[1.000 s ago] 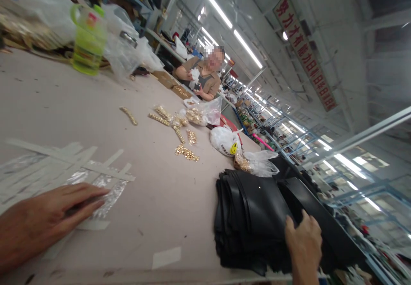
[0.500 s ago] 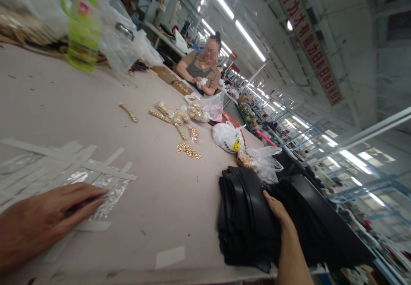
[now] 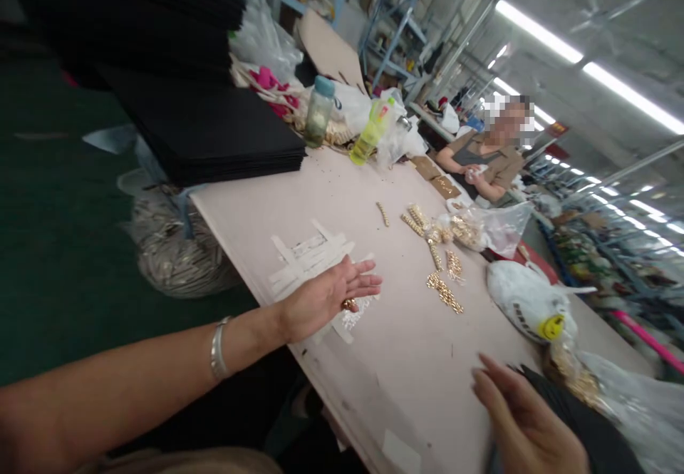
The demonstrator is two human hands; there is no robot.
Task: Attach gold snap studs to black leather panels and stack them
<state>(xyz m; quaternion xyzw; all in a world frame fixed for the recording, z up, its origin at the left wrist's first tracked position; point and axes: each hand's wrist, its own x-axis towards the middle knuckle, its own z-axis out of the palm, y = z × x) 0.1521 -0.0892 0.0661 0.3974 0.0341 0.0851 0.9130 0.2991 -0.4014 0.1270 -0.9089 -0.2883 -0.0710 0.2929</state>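
My left hand [image 3: 325, 296] is over the taped patch on the table, fingers stretched out and palm turned partly up. Small gold-coloured metal pieces [image 3: 350, 305] are held against its lower fingers. Beneath it lie strips of pale tape [image 3: 310, 264] and shiny clear plastic [image 3: 355, 313]. My right hand [image 3: 534, 417], somewhat blurred, is raised at the lower right. Its fingers are bent and slightly apart, with nothing visible between them. Beside and behind it is the stack of black flat pieces [image 3: 577, 410], partly hidden by the hand.
Gold metal parts [image 3: 443, 292] lie mid-table, near a filled plastic bag [image 3: 470, 232] and a white bag [image 3: 524, 296]. Black sheets [image 3: 224, 132] are stacked at the left corner. A blue-lidded bottle [image 3: 319, 114] and a yellow-green jug [image 3: 371, 132] stand behind. A person [image 3: 486, 160] sits opposite.
The view has swung left, bringing the black sheet stack and floor into sight. My right hand has come off the black pieces. My left hand has turned palm up, showing gold-coloured pieces.
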